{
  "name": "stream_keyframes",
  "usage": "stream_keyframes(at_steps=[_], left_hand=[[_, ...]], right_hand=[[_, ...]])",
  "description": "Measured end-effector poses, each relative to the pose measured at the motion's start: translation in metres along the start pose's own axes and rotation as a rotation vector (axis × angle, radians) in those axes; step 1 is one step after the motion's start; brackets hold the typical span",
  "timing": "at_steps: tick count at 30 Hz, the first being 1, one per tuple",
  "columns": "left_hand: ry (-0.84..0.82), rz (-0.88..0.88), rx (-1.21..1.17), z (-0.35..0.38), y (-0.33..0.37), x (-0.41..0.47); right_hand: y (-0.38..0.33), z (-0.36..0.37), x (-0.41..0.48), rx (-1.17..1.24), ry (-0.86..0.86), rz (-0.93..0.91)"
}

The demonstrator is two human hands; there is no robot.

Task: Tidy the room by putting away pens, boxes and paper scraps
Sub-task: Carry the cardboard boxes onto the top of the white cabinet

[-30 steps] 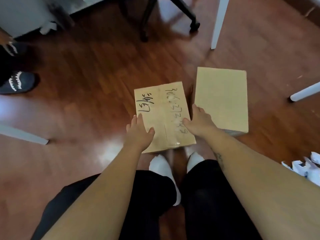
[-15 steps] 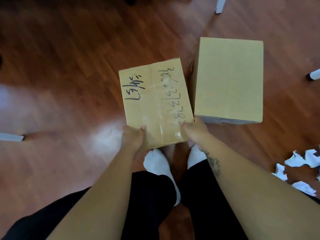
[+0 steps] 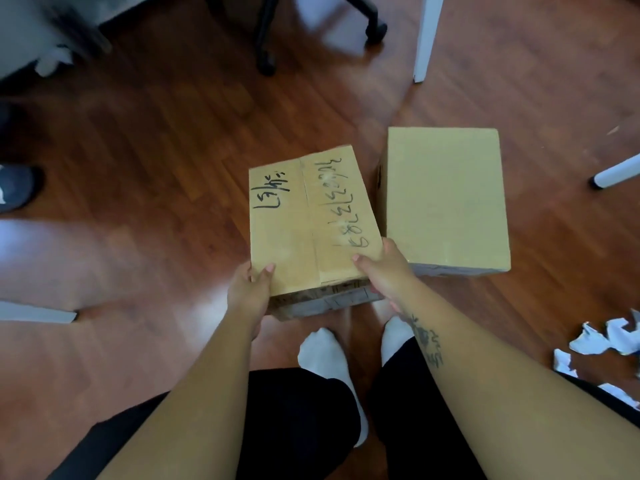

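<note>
A person stands over a glossy reddish-brown wooden plank floor, both bare forearms reaching down. The left hand and right hand clamp the near corners of a rectangular corrugated cardboard box, one hand at each side, thumbs lying flat on its top and fingers curled beneath the near edge. The box is sealed along its middle seam with shiny clear tape, and black handwritten marker characters run along its top on either side of the seam. Its near end face, with a pale label, is tilted up into sight above the person's feet in white socks.

Just to the right of it, almost touching, a second cardboard box sits flat on the floor; its top is plain, smooth and unmarked, with square corners.

At the near right edge lie crumpled and torn white paper scraps, jagged in outline, scattered on the floor well apart from the boxes.

At the far side stand a white square furniture leg and the black castor base of an office chair. Another white leg with a dark tip slants in at the right, and a dark shoe shows at the left edge.
</note>
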State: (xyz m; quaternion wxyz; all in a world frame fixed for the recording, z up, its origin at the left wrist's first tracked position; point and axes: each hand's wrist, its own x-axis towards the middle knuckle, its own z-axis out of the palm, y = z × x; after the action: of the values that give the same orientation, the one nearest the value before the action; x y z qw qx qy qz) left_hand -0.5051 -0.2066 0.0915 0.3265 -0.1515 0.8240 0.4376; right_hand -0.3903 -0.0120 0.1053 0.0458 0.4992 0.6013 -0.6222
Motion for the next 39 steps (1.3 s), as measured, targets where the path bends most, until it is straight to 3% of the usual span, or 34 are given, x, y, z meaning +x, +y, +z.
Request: stream_keyframes(at_steps=[5,9,14,19,30,39], left_hand=[[-0.025,0.186,0.074,-0.023,0.084,-0.034],[-0.023,0.370,0.167,-0.030,0.157,-0.072],[-0.086,0.532,0.096,-0.028,0.228,-0.137],[-0.229,0.658,0.040,-0.007,0.265,-0.211],[-0.497,0.892,0.007,0.040,0.331,-0.391],[-0.742,1.097,-0.078,0.047,0.381,-0.526]], right_hand=[[-0.056,-0.040,-0.040,-0.028,-0.038,-0.081],[-0.092,-0.066,-0.078,0.116,0.045,-0.130],[-0.139,-0.110,-0.129,0.356,0.138,-0.224],[-0.159,-0.174,-0.191,0.420,0.269,-0.326],[-0.177,-0.315,-0.360,0.270,0.661,-0.489],[-0.200,-0.364,-0.506,0.330,0.865,-0.650]])
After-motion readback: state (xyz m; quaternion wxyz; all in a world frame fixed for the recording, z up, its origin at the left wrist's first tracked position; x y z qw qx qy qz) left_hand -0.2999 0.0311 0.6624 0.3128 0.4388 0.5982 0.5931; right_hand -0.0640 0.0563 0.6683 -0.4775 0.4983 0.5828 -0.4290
